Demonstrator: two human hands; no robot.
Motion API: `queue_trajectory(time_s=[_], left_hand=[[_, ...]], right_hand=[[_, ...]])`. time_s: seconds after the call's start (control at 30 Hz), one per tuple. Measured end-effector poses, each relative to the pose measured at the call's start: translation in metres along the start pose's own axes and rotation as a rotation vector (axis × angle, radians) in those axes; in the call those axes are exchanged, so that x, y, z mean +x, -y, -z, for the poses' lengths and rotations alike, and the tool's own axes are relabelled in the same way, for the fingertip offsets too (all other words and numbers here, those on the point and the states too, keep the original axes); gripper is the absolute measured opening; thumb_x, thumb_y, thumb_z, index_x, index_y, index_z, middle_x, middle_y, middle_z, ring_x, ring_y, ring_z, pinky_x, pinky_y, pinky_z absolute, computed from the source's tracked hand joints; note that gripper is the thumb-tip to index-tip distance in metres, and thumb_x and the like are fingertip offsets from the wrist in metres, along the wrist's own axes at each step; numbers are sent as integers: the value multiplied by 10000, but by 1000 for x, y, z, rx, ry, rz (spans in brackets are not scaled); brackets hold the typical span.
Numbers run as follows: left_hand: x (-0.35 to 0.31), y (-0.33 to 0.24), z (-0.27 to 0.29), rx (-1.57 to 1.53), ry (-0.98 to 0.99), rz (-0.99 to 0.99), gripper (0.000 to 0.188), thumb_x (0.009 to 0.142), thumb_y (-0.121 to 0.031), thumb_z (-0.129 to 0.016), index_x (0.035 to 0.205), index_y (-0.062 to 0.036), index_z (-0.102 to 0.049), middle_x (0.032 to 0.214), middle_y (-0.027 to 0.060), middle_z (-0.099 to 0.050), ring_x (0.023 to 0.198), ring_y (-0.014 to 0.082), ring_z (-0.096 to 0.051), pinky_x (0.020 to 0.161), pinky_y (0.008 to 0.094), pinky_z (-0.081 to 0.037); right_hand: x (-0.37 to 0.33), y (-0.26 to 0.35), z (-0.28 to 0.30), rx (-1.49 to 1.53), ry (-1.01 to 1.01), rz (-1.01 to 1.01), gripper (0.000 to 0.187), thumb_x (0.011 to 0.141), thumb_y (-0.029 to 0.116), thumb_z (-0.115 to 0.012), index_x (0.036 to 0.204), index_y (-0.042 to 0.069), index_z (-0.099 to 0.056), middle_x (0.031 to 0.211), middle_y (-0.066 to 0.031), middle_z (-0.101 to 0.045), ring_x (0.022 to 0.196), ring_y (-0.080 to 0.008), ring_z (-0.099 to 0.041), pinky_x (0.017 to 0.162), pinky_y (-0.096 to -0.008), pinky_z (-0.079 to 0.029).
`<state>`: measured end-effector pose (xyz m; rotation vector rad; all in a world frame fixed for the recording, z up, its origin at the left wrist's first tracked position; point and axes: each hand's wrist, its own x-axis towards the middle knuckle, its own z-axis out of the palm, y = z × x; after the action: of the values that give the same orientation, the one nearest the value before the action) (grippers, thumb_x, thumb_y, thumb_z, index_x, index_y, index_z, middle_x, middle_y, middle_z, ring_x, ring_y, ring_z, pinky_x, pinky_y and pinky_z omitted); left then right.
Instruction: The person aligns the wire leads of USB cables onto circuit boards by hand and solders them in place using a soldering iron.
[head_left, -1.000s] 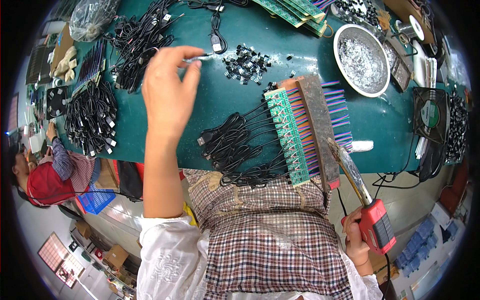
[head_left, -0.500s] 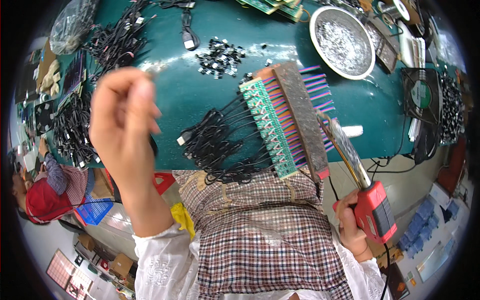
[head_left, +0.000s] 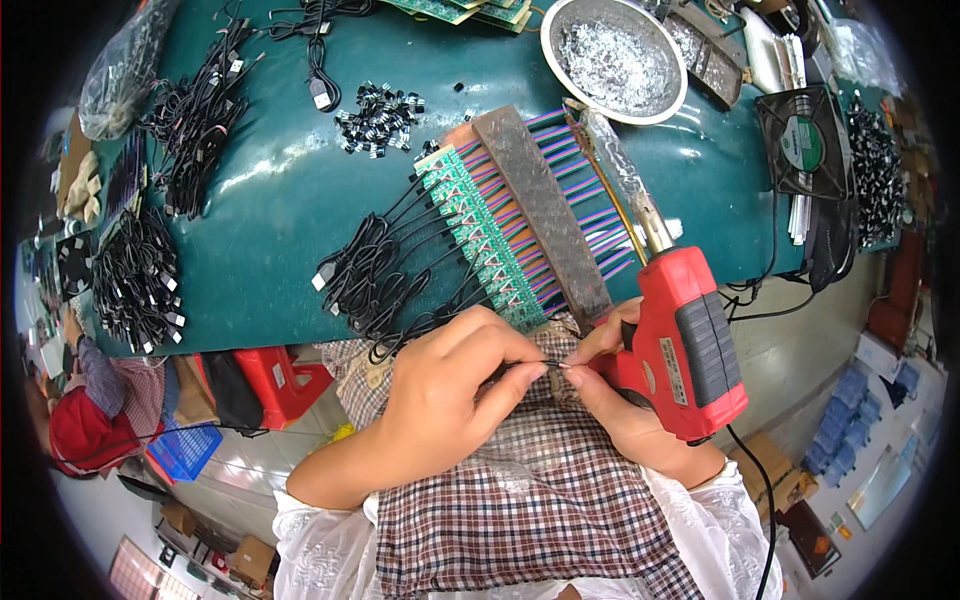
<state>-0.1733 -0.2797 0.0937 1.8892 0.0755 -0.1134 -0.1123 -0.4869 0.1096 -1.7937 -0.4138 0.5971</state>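
My left hand [head_left: 450,395] is closed in a pinch on a thin black cable [head_left: 538,364], in front of my apron. Opposite it, my right hand [head_left: 640,420] pinches the cable's bare tip between thumb and finger, while also gripping a red soldering gun [head_left: 690,340] with a black grip panel. The gun's metal barrel [head_left: 615,160] points away across the bench. Just beyond my hands lies a row of green circuit boards [head_left: 485,240], with black USB cables [head_left: 370,275] on its left side and multicoloured wires [head_left: 570,150] on its right. A dark metal bar [head_left: 540,210] rests across those wires.
A metal bowl [head_left: 570,85] of silvery scraps stands at the far right, near a black fan [head_left: 805,145]. Small black parts [head_left: 380,118] are heaped on the green bench [head_left: 290,220]. Cable bundles [head_left: 140,280] lie at left. Another person [head_left: 95,410] sits at far left.
My left hand has come down and right from above the bench and now pinches the cable. My right hand has brought the soldering gun up and left to meet it. The view has shifted.
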Motion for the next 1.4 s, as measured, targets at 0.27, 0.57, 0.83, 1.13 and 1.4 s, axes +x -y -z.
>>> queue_trajectory(time_s=[0.27,0.57,0.83,1.13,1.4], left_hand=[[-4,-1,-9,323,-59,-313,221,736,-61,-855,907,-98,-720,843,51,-657,708,226,-668,585,333,-527],[-12,-1,-15,62,-146,33,129,826,-20,-826,894,-28,-717,835,67,-676,677,161,-651,589,294,-518],[-10,7,-18,28,-208,5,125,827,-12,-825,871,-18,-708,804,70,-662,624,147,-650,522,277,-513],[-10,12,-20,54,-244,-24,136,816,-7,-826,853,-24,-696,797,66,-652,596,136,-629,495,275,-498],[-10,9,-20,28,-223,16,122,835,-25,-825,859,-30,-706,802,51,-651,570,102,-594,467,247,-455]], right_hand=[[-15,-29,-10,-88,-145,154,442,788,-57,-816,1169,-13,-597,991,-102,-665,865,-183,-641,716,-317,-514],[-10,-10,-3,-429,-190,195,559,761,-135,-777,1236,-10,-510,940,-83,-699,760,-157,-644,731,-300,-521],[-24,-27,-19,-49,-171,104,571,835,-123,-733,1285,-32,-394,1121,-200,-751,989,-236,-726,860,-335,-558],[-36,-39,-27,-6,-165,3,566,838,-110,-730,1288,-19,-399,1122,-177,-768,1058,-253,-697,915,-374,-532],[-27,-30,-15,-424,-161,68,638,786,-114,-774,1295,-1,-405,995,-95,-793,954,-220,-676,875,-370,-508]])
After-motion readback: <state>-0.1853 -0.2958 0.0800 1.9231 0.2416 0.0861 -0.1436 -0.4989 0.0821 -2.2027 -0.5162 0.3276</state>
